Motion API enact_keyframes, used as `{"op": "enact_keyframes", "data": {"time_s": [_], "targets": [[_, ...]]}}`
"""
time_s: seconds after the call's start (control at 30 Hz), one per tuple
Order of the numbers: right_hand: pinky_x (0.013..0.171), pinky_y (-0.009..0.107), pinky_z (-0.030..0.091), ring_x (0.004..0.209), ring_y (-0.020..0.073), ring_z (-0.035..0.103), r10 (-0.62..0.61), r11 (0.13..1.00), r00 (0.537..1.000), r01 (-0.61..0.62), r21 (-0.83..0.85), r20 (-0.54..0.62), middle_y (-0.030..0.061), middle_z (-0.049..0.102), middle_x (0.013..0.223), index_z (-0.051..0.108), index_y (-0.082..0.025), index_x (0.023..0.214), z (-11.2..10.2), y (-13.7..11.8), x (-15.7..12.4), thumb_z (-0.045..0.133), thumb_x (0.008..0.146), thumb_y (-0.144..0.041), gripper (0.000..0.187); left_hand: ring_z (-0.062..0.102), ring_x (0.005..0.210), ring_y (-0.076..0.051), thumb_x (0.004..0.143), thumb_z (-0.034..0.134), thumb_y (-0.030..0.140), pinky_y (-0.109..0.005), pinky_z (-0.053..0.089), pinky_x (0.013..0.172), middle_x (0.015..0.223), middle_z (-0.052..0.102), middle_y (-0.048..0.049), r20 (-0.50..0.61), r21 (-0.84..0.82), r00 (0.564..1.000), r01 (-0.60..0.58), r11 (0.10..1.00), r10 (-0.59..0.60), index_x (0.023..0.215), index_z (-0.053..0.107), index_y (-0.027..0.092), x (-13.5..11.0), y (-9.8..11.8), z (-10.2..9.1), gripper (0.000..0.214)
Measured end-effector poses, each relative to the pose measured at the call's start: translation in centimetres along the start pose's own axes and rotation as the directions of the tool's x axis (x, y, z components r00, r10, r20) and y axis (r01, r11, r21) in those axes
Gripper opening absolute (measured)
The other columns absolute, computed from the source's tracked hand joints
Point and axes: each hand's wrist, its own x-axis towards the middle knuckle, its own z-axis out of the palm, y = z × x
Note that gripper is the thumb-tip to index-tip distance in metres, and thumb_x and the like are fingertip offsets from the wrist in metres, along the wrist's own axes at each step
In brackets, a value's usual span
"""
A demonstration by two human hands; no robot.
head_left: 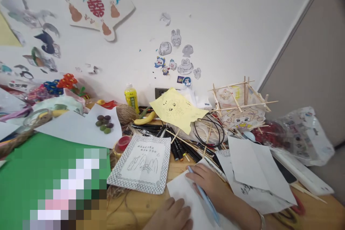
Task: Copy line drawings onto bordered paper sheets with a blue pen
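My right hand (208, 183) is closed around a slim light blue pen (206, 198), which lies slantwise over a white sheet of paper (188, 189). Its upper end pokes out past my fingers. Lower down, my left hand (174, 216) rests on the left part of that sheet, fingers loosely bent and holding nothing. Any marks on the sheet are hidden or too faint to make out. Just left of it lies a drawing (144, 163) with a cross-hatched border, mountains and a bridge.
Behind my hands are scattered black markers (176, 149), a yellow drawing (178, 109) and a stick frame with pictures (239, 107). White papers (253, 165) overlap at right. A green sheet (61, 151) lies left, near small round fruits (104, 124). A yellow bottle (131, 97) stands by the wall.
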Motion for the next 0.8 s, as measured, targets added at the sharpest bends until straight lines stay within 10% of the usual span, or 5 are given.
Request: {"op": "enact_keyframes", "data": {"time_s": [0.27, 0.47, 0.63, 0.8], "targets": [[0.073, 0.031, 0.052, 0.086, 0.0197, 0.06, -0.003, 0.999, 0.98, 0.013, 0.049, -0.2, 0.0094, 0.065, 0.093, 0.061, -0.017, 0.104, -2.6, -0.4, 0.6, 0.047, 0.089, -0.016, 0.021, 0.061, 0.09, -0.02, 0.091, 0.051, 0.02, -0.031, 0.04, 0.079, 0.096, 0.069, -0.0003, -0.261, 0.117, 0.964, 0.078, 0.99, -0.046, 0.093, 0.062, 0.02, -0.6, 2.2, 1.8, 0.01], [0.066, 0.024, 0.05, 0.071, 0.0148, 0.061, 0.427, 0.784, 0.903, -0.4, 0.474, 0.055, 0.0012, 0.064, 0.077, 0.059, -0.019, 0.086, -2.7, -3.6, 1.5, 0.055, 0.086, -0.023, 0.006, 0.06, 0.094, -0.02, 0.093, 0.046, 0.02, -0.032, 0.038, 0.081, 0.099, 0.07, 0.0002, -0.289, 0.076, 0.949, 0.151, 0.986, -0.123, 0.094, 0.063, 0.021, -0.6, 2.6, 1.3, 0.016], [0.056, 0.022, 0.045, 0.062, 0.0137, 0.056, 0.498, 0.583, 0.841, -0.506, 0.636, 0.212, 0.0, 0.06, 0.068, 0.055, -0.018, 0.071, -1.0, -3.3, 2.3, 0.063, 0.077, -0.033, 0.018, 0.059, 0.095, -0.021, 0.094, 0.045, 0.024, -0.033, 0.036, 0.082, 0.101, 0.07, -0.0013, -0.225, 0.063, 0.964, 0.159, 0.985, -0.141, 0.096, 0.063, 0.021, -0.6, 2.8, 1.0, 0.018], [0.047, 0.021, 0.034, 0.047, 0.0094, 0.042, 0.452, 0.69, 0.869, -0.482, 0.54, 0.2, -0.0044, 0.046, 0.048, 0.04, -0.02, 0.051, 0.2, -2.5, 2.3, 0.053, 0.082, -0.034, 0.036, 0.059, 0.097, -0.023, 0.093, 0.048, 0.027, -0.034, 0.036, 0.084, 0.106, 0.069, -0.005, -0.153, 0.036, 0.981, 0.125, 0.991, -0.118, 0.101, 0.063, 0.02, -0.9, 3.1, 1.3, 0.018]]}}
